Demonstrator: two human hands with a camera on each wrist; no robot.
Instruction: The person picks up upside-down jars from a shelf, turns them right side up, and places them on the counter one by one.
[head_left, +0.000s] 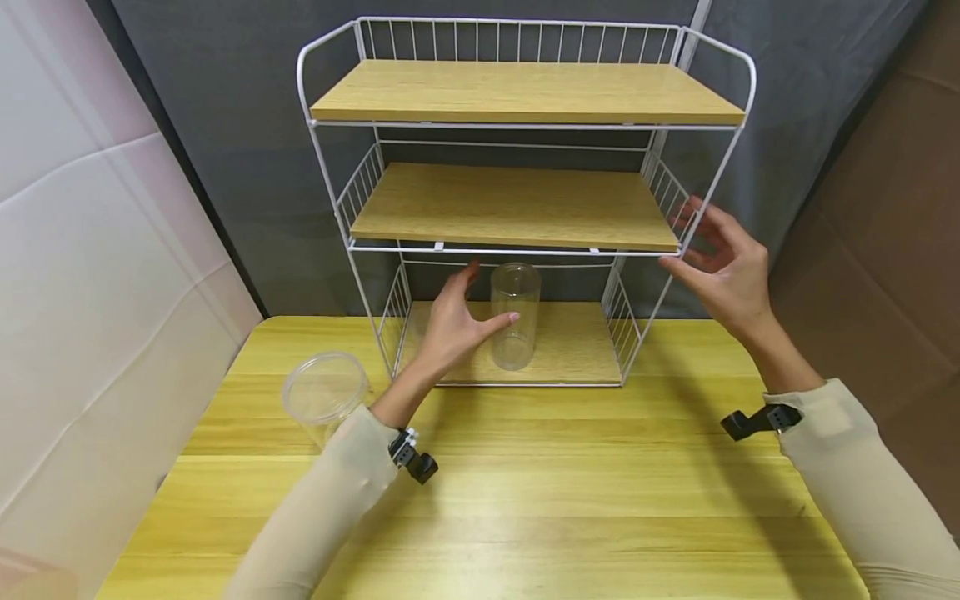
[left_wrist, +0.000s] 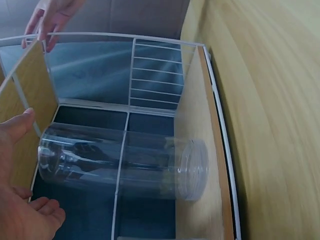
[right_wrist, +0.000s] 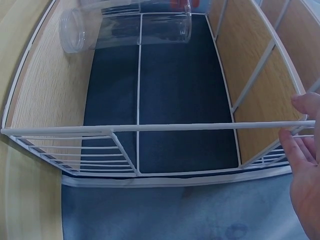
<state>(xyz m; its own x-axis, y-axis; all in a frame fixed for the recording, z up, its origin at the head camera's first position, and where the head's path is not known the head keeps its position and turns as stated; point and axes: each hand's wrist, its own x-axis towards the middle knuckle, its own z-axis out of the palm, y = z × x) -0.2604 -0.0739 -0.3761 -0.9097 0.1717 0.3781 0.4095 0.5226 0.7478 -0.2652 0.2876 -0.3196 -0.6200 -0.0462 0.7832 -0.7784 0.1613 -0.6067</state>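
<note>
A clear cylindrical jar (head_left: 514, 333) stands upright on the bottom board of a white wire shelf rack (head_left: 480, 383). My left hand (head_left: 453, 329) is just left of the jar, thumb reaching across its front and fingers spread apart. In the left wrist view, a gap shows between the left hand (left_wrist: 25, 200) and the jar (left_wrist: 120, 160). At the rack's right side, my right hand (head_left: 731, 271) grips the frame by the middle shelf's front corner. The right wrist view shows the right hand (right_wrist: 305, 155) with thumb and fingers around the white wire there.
A second clear container (head_left: 326, 392) stands on the wooden table (head_left: 525, 517) left of the rack, partly behind the left sleeve. The middle shelf (head_left: 510, 204) and top shelf (head_left: 525, 87) overhang the jar. A grey curtain (head_left: 225, 125) hangs behind, with wire sides closing the rack's ends.
</note>
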